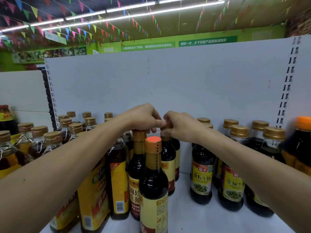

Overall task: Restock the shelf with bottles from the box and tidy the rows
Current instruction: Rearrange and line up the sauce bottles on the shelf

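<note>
Fingers [165,132] of the right hand [180,127] curl round the cap of a dark bottle [168,158], which stands mid-shelf behind an orange-capped bottle [153,174]. The left hand [144,119], fingers bent, touches the same cap with its index; whether it grips, I cannot tell. Soy bottles [202,174] stand to the right, beyond a bare strip of white shelf [185,207].

You have a bare lane of shelf [184,207] between the middle bottles [154,182] and the right-hand bottles [202,174], seemingly reaching the back panel [185,81]; left is packed.
</note>
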Action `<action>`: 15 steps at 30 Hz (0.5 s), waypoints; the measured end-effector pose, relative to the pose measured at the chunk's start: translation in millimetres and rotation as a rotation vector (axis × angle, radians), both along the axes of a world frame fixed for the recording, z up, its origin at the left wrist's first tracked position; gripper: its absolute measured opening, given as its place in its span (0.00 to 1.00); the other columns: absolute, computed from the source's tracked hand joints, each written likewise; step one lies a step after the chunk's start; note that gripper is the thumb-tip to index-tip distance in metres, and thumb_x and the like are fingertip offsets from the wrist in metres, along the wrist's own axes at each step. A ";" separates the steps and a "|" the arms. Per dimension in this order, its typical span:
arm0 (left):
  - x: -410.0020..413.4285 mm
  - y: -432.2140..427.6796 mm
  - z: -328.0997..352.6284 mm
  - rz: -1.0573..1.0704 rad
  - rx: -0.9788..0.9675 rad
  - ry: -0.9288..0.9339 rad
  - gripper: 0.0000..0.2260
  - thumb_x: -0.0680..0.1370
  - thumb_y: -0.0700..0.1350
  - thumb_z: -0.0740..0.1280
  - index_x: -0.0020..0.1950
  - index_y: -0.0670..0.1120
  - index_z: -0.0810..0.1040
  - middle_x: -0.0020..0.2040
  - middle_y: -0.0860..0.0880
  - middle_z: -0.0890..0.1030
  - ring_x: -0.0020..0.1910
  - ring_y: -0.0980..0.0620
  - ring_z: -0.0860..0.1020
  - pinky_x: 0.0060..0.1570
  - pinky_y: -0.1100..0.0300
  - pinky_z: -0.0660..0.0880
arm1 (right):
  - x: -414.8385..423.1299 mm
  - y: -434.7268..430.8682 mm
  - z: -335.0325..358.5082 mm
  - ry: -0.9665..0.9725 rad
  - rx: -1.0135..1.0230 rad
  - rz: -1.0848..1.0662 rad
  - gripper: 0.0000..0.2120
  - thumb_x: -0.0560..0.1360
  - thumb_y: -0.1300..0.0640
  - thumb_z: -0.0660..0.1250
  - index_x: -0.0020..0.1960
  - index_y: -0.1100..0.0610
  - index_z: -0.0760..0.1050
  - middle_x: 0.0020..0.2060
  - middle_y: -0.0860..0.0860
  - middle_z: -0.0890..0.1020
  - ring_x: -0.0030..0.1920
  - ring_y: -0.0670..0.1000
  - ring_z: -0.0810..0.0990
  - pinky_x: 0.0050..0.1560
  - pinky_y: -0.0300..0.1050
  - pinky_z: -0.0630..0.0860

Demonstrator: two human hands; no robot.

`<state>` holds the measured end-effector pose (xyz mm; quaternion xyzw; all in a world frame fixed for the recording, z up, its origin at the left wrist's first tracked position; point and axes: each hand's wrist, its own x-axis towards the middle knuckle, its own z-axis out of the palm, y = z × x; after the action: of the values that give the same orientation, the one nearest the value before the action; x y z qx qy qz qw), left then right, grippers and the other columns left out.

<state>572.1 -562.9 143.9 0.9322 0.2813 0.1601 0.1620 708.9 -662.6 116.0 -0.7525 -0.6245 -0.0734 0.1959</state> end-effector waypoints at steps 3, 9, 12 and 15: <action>-15.0 -4.6 2.6 0.004 0.024 -0.025 0.13 0.80 0.58 0.67 0.58 0.53 0.83 0.44 0.54 0.86 0.42 0.57 0.82 0.46 0.59 0.77 | -5.0 -7.8 -1.1 -0.078 0.058 -0.012 0.28 0.79 0.44 0.68 0.74 0.54 0.66 0.64 0.52 0.78 0.60 0.53 0.77 0.56 0.46 0.75; -53.5 -20.7 6.3 -0.075 0.006 -0.055 0.12 0.80 0.58 0.67 0.61 0.58 0.81 0.49 0.57 0.85 0.41 0.66 0.81 0.33 0.73 0.70 | -14.4 -33.6 6.0 -0.085 0.141 0.054 0.19 0.80 0.44 0.65 0.69 0.48 0.73 0.62 0.47 0.79 0.60 0.49 0.77 0.50 0.44 0.72; -69.7 -30.3 4.6 -0.111 0.010 -0.075 0.13 0.80 0.57 0.66 0.64 0.58 0.80 0.50 0.60 0.83 0.46 0.70 0.80 0.41 0.73 0.71 | -17.9 -45.4 3.4 -0.029 0.091 0.123 0.16 0.81 0.44 0.65 0.66 0.47 0.76 0.59 0.44 0.82 0.56 0.46 0.78 0.48 0.40 0.71; -78.9 -38.8 0.7 -0.104 0.022 -0.100 0.13 0.80 0.56 0.67 0.64 0.58 0.80 0.53 0.60 0.83 0.48 0.70 0.79 0.43 0.76 0.72 | -18.5 -54.3 -4.8 0.030 0.053 0.199 0.14 0.81 0.45 0.65 0.64 0.46 0.78 0.56 0.43 0.83 0.52 0.43 0.79 0.45 0.36 0.73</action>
<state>493.2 -601.6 144.6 0.9382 0.2221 0.2008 0.1734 690.4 -716.8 111.1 -0.6823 -0.6910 -0.0586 0.2314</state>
